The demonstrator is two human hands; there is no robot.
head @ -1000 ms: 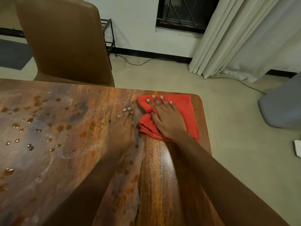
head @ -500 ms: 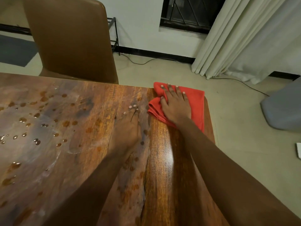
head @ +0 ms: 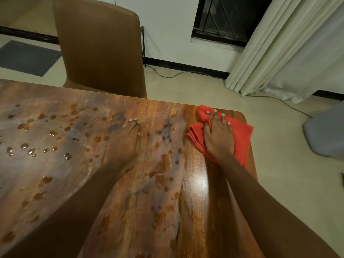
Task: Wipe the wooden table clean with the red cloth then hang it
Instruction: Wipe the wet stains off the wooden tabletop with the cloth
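Observation:
The wooden table fills the lower frame. Water drops and wet smears cover its left and middle parts. A red cloth, bunched in folds, lies at the table's far right corner and reaches slightly over the right edge. My right hand presses flat on the cloth, fingers spread toward the far edge. My left hand rests flat on the bare wet wood left of the cloth, holding nothing. The strip of wood below the cloth looks dry and glossy.
A brown leather chair stands behind the table's far edge. White curtains hang at the right, with a cable on the floor. A grey object sits on the floor to the right. A dark mat lies far left.
My right hand has pushed the red cloth away from me to the table's far right corner. My left hand has stayed flat on the wood.

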